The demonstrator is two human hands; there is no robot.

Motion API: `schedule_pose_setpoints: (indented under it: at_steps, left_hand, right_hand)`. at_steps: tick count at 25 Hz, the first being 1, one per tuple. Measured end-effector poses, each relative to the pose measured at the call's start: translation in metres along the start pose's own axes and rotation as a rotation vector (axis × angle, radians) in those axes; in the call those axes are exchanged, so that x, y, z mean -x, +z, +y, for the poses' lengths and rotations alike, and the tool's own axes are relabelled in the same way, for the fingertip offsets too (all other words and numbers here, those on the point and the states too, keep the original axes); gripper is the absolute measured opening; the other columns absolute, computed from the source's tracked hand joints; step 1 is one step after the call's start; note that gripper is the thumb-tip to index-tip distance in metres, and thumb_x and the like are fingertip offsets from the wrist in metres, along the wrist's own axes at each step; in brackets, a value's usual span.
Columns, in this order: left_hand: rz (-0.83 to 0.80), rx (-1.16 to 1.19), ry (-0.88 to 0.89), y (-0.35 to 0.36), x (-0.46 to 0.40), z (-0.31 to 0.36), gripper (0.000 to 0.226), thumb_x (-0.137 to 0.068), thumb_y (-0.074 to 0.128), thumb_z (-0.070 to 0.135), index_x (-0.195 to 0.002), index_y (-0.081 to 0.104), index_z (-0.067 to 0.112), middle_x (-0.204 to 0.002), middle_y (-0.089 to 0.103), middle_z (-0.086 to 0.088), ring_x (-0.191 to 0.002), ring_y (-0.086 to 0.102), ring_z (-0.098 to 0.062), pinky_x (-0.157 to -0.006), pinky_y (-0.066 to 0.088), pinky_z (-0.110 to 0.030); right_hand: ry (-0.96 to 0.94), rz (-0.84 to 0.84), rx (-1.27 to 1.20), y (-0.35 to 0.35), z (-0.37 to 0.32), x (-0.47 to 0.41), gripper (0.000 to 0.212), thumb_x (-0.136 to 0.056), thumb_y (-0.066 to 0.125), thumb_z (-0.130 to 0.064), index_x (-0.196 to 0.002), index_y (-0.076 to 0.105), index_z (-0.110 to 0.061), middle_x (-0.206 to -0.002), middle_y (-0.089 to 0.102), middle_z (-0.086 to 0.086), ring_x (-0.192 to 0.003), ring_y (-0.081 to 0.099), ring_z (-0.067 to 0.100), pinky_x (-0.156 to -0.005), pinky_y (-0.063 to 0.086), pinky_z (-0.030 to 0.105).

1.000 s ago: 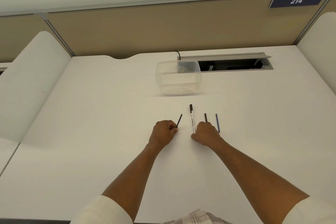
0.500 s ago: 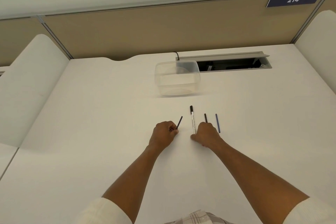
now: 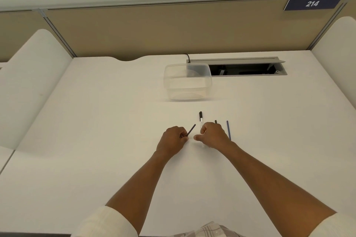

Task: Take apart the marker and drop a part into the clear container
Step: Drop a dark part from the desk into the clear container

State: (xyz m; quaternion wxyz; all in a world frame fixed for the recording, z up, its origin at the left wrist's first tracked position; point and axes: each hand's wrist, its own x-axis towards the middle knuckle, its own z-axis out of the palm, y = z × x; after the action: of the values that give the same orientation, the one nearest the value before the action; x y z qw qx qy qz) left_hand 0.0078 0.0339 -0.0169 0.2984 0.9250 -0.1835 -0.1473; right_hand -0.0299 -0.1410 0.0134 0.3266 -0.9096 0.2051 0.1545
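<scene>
I am looking down at a white desk [image 3: 96,140] with both forearms reaching out over it. My left hand [image 3: 173,140] is curling closed, pinching the near end of a thin dark stick [image 3: 191,130] that is angling up and away to the right. My right hand [image 3: 212,134] is arching over the lower part of a white-barrelled marker with a black cap [image 3: 201,119], fingers bent around the barrel and thumb sticking out to the left; I cannot tell whether it is actually gripping. The marker is lying lengthwise, cap pointing away from me. Just right of the hand, a short dark piece [image 3: 215,121] is peeking out and a slim blue rod [image 3: 228,130] is lying flat. The clear plastic tub [image 3: 187,82] is sitting farther back, apart from the marker, in front of a grey cable hatch [image 3: 240,68].
</scene>
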Motion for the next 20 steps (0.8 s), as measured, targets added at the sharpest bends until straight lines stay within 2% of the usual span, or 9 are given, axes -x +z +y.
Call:
schedule_pose_setpoints:
  at_steps: [2, 5, 8, 13, 15, 17, 20]
  left_hand:
    - [-0.014, -0.05, 0.032, 0.0, 0.0, 0.003, 0.006, -0.085, 0.063, 0.023, -0.089, 0.066, 0.02, -0.084, 0.061, 0.005, -0.08, 0.059, -0.016, -0.071, 0.049, -0.032]
    - [-0.02, -0.098, 0.05, -0.001, 0.0, 0.007, 0.008, -0.087, 0.062, 0.023, -0.091, 0.067, 0.019, -0.086, 0.061, 0.003, -0.082, 0.059, -0.019, -0.071, 0.05, -0.034]
    - [-0.014, -0.102, 0.037, -0.001, -0.001, 0.009, 0.007, -0.087, 0.062, 0.023, -0.091, 0.066, 0.02, -0.087, 0.061, 0.004, -0.083, 0.059, -0.019, -0.071, 0.049, -0.034]
    - [-0.01, -0.115, 0.018, 0.0, -0.004, 0.011, 0.008, -0.087, 0.06, 0.025, -0.092, 0.065, 0.023, -0.088, 0.059, 0.006, -0.084, 0.059, -0.018, -0.069, 0.048, -0.033]
    - [0.003, -0.115, 0.03, 0.001, -0.007, 0.011, 0.008, -0.087, 0.06, 0.026, -0.093, 0.065, 0.024, -0.089, 0.059, 0.006, -0.088, 0.058, -0.018, -0.07, 0.047, -0.033]
    - [0.026, -0.132, 0.046, 0.004, -0.01, 0.008, 0.012, -0.088, 0.06, 0.026, -0.098, 0.064, 0.025, -0.097, 0.059, 0.007, -0.098, 0.055, -0.016, -0.075, 0.047, -0.034]
    - [0.052, -0.167, 0.052, 0.008, -0.017, 0.002, 0.036, -0.087, 0.061, 0.026, -0.123, 0.058, 0.026, -0.129, 0.053, 0.007, -0.123, 0.043, -0.015, -0.096, 0.041, -0.033]
  right_hand:
    - [-0.078, 0.021, -0.121, -0.002, -0.003, 0.002, 0.031, -0.073, 0.078, -0.037, -0.089, 0.062, -0.016, -0.071, 0.058, -0.008, -0.063, 0.056, 0.01, -0.056, 0.037, 0.025]
    - [-0.175, 0.077, -0.177, -0.003, -0.002, 0.003, 0.014, -0.08, 0.073, -0.027, -0.086, 0.066, -0.016, -0.062, 0.057, -0.009, -0.061, 0.054, 0.008, -0.061, 0.039, 0.025]
    - [-0.223, 0.117, -0.162, -0.005, 0.003, 0.003, 0.004, -0.083, 0.07, -0.02, -0.083, 0.069, -0.016, -0.062, 0.057, -0.01, -0.063, 0.054, 0.008, -0.06, 0.038, 0.024]
    - [-0.265, 0.133, -0.161, -0.008, 0.007, -0.002, 0.004, -0.083, 0.067, -0.018, -0.082, 0.071, -0.018, -0.079, 0.072, -0.003, -0.078, 0.063, 0.013, -0.068, 0.047, 0.027]
    - [-0.289, 0.146, -0.17, -0.01, 0.007, -0.004, 0.006, -0.082, 0.066, -0.017, -0.08, 0.072, -0.018, -0.079, 0.072, -0.004, -0.078, 0.064, 0.012, -0.069, 0.048, 0.028]
    - [-0.275, 0.163, -0.176, -0.013, 0.008, -0.007, 0.008, -0.082, 0.065, -0.016, -0.079, 0.071, -0.021, -0.075, 0.07, -0.008, -0.073, 0.062, 0.007, -0.065, 0.045, 0.022]
    - [-0.196, 0.219, -0.271, -0.022, 0.009, -0.015, 0.014, -0.08, 0.062, -0.012, -0.076, 0.068, -0.024, -0.062, 0.062, -0.011, -0.06, 0.056, 0.002, -0.058, 0.04, 0.019]
